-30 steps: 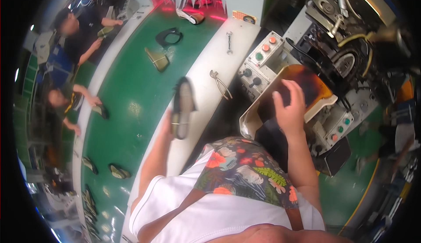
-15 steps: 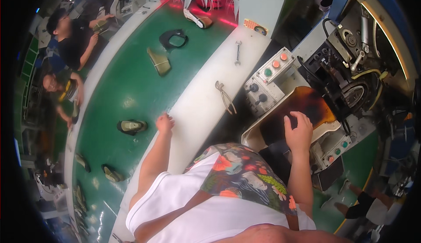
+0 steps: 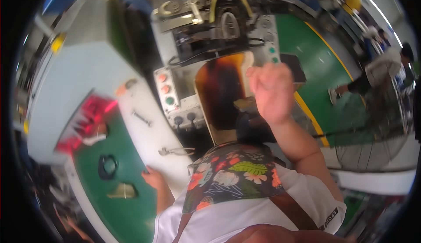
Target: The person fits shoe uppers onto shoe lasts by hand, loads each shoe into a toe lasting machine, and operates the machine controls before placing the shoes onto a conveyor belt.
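Tray [image 3: 219, 91], amber-stained, is noted just left of the right hand [image 3: 272, 91], which is raised with fingers apparently part-curled, blurred, no object seen in it. The left hand [image 3: 154, 180] is placed over the bench [image 3: 149, 144] edge, between pincers [image 3: 176, 151] ahead-right and an olive shoe upper [image 3: 124, 191] to its left; its grip cannot be told. A reach toward the machine [image 3: 229, 26] is judged in hand; a steadied right hand would be called for next.
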### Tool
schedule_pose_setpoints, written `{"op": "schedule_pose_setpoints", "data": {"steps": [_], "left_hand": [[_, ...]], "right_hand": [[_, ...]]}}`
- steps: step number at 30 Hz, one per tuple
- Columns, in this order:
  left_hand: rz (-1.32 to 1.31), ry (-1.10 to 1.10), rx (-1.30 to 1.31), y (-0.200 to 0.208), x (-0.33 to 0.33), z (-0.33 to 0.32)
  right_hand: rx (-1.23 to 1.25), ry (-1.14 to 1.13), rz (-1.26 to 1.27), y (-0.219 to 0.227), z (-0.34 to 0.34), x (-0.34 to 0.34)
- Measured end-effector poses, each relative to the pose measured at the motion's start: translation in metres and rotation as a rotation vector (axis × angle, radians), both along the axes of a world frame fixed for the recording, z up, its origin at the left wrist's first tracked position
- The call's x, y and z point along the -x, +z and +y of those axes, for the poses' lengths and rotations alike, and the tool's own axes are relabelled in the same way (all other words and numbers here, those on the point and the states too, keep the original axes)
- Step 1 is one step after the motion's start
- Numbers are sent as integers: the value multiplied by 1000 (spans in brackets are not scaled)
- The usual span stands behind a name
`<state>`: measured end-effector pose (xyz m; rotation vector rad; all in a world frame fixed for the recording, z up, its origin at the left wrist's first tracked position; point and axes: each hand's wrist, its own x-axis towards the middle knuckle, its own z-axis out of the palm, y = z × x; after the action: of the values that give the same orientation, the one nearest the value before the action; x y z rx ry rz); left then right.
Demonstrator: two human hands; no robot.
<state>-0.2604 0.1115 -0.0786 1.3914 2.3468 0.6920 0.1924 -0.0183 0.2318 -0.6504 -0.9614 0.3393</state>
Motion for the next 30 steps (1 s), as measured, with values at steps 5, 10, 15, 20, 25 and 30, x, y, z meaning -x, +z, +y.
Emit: {"op": "schedule_pose_setpoints", "data": {"steps": [5,10,15,20,25,30], "left_hand": [[293,-63,60,-35,21,10],[211,-41,-67,-38,23,0],[94,-76,-24,-11,11,0],[44,32,13,1,0,-7],[43,93,67,-8,3,-4],[58,75,62,-1,-3,-4]], "right_hand": [[-431,258,-173,108,-45,62],[-397,207,-230,108,-76,35],[-333,223,-260,112,-85,20],[-261,277,-252,101,-104,11],[-205,300,-246,100,-171,-16],[-194,266,-247,90,-135,27]]}}
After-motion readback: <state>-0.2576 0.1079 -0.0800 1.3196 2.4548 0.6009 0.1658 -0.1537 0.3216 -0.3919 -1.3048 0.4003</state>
